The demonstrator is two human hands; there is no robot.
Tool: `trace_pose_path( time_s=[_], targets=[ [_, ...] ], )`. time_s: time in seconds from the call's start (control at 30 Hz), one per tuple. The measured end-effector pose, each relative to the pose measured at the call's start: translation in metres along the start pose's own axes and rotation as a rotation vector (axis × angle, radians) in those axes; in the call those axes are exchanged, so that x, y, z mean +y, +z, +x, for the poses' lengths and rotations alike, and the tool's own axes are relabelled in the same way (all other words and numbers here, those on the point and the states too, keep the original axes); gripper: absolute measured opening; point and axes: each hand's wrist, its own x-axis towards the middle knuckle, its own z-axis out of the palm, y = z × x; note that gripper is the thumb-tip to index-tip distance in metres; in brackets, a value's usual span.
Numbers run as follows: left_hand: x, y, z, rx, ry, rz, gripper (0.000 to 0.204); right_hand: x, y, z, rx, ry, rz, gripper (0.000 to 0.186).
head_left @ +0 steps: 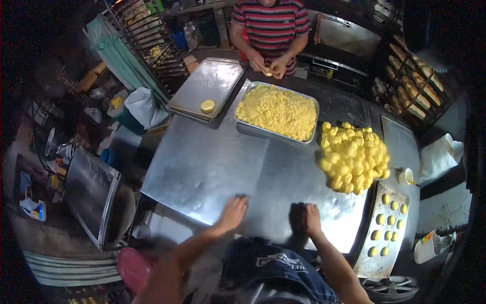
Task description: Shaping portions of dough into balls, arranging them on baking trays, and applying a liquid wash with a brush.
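My left hand is over the near part of the metal table, its fingers loosely stretched forward and holding nothing. To its right, my right hand is also at the table's near side, fingers extended and nothing in them, with a dark shadow beside it. Ahead and to the right lies a big heap of yellow dough balls. Beyond my hands, a rectangular metal pan holds yellow crumbly filling. Right of my right hand, a baking tray carries several small round yellow dough pieces in rows.
Across the table, a person in a striped shirt shapes a small piece in both hands. Stacked metal trays at far left bear one flat yellow round. A white cup stands at right. Bread racks and a pink stool flank the table.
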Motion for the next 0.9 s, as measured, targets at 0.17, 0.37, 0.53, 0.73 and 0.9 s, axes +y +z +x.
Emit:
trace_pose_path(
  time_s=[0.17,0.37,0.53,0.73,0.9],
  targets=[
    [-0.024,-0.014,0.057,-0.124,0.035,0.022,0.036,0.041,-0.013,0.029,0.094,-0.002,0.029,0.035],
    [0.007,0.030,0.067,0.151,-0.170,-0.008,0.029,-0.014,-0.020,0.089,-0.061,0.575,0.172,0.039],
    [0.019,-0.017,0.026,-0.446,-0.114,-0.083,0.031,0.013,-0.041,-0.011,-0.252,0.104,-0.084,0.047],
    [-0.012,0.028,0.079,-0.025,0.062,0.010,0.032,0.021,-0.050,0.048,0.066,0.153,-0.101,0.043],
    [0.016,0.042,0.050,0.090,0.035,-0.031,0.030,-0.004,0.010,0.011,0.324,0.281,0.020,0.059]
  ],
)
